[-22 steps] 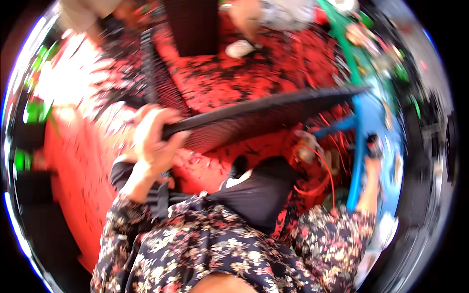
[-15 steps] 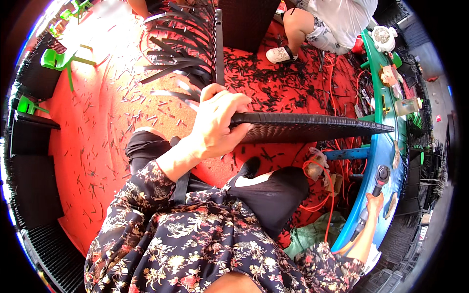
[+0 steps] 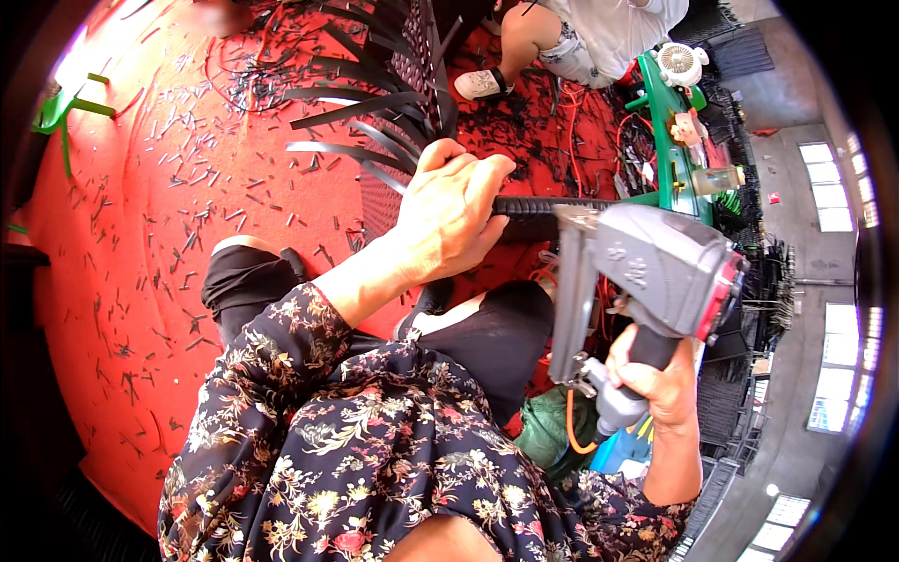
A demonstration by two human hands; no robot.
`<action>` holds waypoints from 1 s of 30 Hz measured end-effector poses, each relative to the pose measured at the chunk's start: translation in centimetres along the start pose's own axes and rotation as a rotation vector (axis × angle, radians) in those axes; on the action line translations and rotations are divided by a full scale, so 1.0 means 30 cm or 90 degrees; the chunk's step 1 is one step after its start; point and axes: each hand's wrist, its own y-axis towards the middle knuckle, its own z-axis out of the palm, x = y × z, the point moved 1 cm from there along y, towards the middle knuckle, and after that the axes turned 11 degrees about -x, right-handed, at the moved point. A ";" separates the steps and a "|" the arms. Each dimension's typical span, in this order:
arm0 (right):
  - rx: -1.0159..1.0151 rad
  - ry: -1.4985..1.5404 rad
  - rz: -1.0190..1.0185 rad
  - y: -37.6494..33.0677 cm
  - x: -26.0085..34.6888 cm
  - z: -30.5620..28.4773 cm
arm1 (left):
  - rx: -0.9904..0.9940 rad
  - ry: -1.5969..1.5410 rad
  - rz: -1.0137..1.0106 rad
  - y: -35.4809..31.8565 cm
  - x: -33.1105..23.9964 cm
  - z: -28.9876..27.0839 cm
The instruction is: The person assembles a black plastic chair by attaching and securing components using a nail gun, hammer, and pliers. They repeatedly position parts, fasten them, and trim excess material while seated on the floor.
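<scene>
My left hand (image 3: 445,211) is closed over the corner of a black woven panel (image 3: 548,206) with a wrapped edge. Loose black flat strips (image 3: 361,98) fan out to the left from the panel's far side. In my right hand (image 3: 660,379) is a grey pneumatic staple gun (image 3: 655,253), my fingers wrapped round its dark handle. Its long magazine stands in front of the panel's right part and hides it. Whether the gun's nose touches the panel cannot be made out. An orange air hose (image 3: 573,426) hangs from the handle's lower end.
Black strip offcuts lie scattered over the red floor (image 3: 169,309). A green bench (image 3: 660,122) at the right bears a white fan (image 3: 681,64) and a clear jar (image 3: 716,180). A person in white sits beyond it. A green stool (image 3: 70,112) stands far left.
My right hand has lifted the staple gun off the blue bench and brought it up and left beside the panel. My left hand keeps its hold. The view has swung right.
</scene>
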 end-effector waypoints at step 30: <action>0.106 0.008 0.112 0.032 0.111 0.054 | -0.023 -0.034 0.025 0.008 -0.056 0.026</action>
